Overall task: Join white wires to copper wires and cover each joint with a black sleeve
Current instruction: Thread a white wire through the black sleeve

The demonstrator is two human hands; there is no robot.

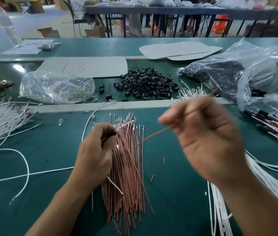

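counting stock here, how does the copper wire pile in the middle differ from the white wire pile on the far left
The copper wire pile is pinkish; the white wire pile is white. The copper wire pile lies as a tight, near-parallel bundle; the white wire pile fans out loosely. The left hand lies against the copper wire pile; no hand touches the white wire pile. Both lie on the green table.

A clear water bottle [7, 24] beside white paper [24, 48] at our bench's [58, 150] far left corner, a red-marked grey card sheet [92, 67] mid-bench, a second card [177, 49] toward the far edge, a crumpled clear bag [54, 86] left of centre, beyond us brown boxes [48, 32] on the floor, a long dark table [151, 10]
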